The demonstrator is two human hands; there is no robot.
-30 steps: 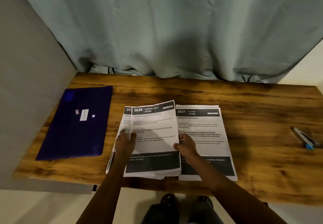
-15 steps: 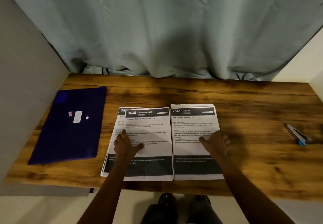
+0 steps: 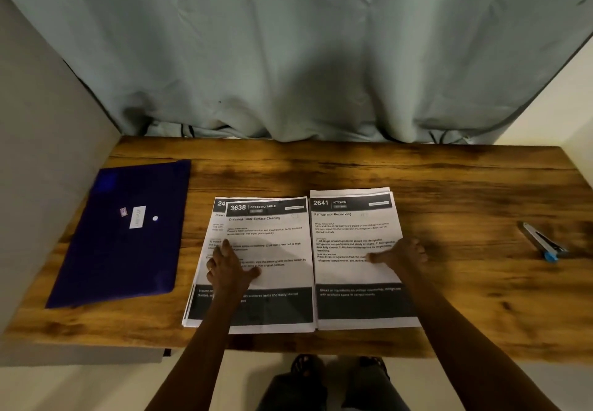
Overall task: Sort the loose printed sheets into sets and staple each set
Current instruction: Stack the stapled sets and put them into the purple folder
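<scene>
1. You had two piles of printed sheets lying side by side near the front edge of the one wooden table (image 3: 449,202), their inner edges almost touching.
2. The left pile (image 3: 279,250) showed a top page headed "3638 Dressing Table". One more sheet (image 3: 219,205), its number starting "24", peeked out from under it on the left.
3. The right pile (image 3: 349,272) showed a top page headed "2641 Kitchen", with the edges of further sheets visible at its top. How many sheets each pile held could not be counted.
4. Your left hand (image 3: 229,266) lay palm down on the left pile, fingers straight and close together, pointing away from you, thumb spread out to the right. One ring (image 3: 210,268) showed on it.
5. Your right hand (image 3: 404,253) rested on the right pile at its right edge, thumb stretched left across the page. The other fingers were blurred, so I could not tell whether they were spread or together.
6. One stapler (image 3: 542,243), grey with a blue end, lay well apart from the piles at the table's right, untouched.
7. One dark blue folder (image 3: 128,250) lay at the left, and one grey curtain (image 3: 288,57) hung behind.
</scene>
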